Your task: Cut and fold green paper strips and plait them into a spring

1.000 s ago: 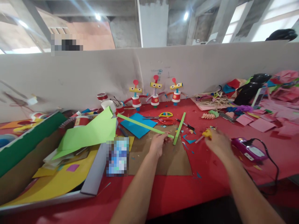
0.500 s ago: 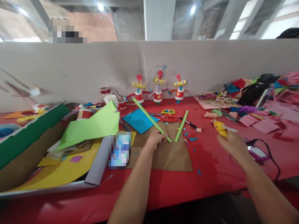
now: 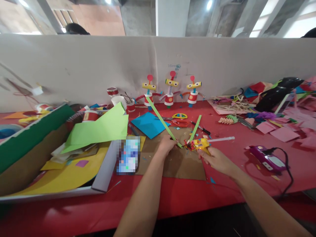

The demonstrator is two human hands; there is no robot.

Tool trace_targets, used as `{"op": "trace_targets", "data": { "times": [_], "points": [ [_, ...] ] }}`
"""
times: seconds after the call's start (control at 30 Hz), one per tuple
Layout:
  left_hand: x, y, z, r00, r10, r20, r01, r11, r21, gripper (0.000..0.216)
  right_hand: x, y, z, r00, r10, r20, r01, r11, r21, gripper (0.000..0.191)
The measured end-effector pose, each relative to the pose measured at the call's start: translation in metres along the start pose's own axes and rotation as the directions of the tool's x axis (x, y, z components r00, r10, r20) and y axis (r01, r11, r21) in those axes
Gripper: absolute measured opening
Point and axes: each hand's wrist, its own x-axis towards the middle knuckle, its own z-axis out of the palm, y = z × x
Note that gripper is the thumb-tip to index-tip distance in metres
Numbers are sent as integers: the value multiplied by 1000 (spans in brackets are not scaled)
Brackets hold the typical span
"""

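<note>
My left hand [image 3: 168, 144] is closed on a long green paper strip [image 3: 161, 120], holding it near its lower end above a brown cardboard sheet [image 3: 184, 168]. In my right hand [image 3: 213, 159] is a yellow hot glue gun [image 3: 201, 144] with a clear glue stick [image 3: 223, 139] poking out of its back. The gun's nozzle is close to the strip's lower end; whether they touch I cannot tell. A second green strip [image 3: 195, 127] lies just beyond the nozzle. Behind my left hand are a blue paper square [image 3: 148, 125] and yellow-and-red scissors [image 3: 180, 122].
Three paper-cup robot figures [image 3: 170, 97] stand along the white partition [image 3: 98, 69]. On the left is an open box [image 3: 101, 177] with green and yellow paper. A purple power unit [image 3: 266, 159] with a black cord sits at right, near pink paper pieces [image 3: 283, 133].
My right hand has brought the glue gun from the right side of the table to the lower end of the strip in my left hand. The left hand has stayed nearly in place.
</note>
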Motion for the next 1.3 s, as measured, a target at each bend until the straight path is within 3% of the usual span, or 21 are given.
{"op": "trace_targets", "data": {
  "times": [0.8, 1.3],
  "points": [
    [4, -3, 2, 1000, 14, 16, -14, 1000, 9, 5, 3, -3, -1, 1000, 4, -19, -7, 991, -135, 41],
    [-1, 1, 1, 1000, -13, 1, 13, 1000, 11, 6, 1, -5, -6, 998, -51, 38, 57, 985, -166, 40]
  ]
}}
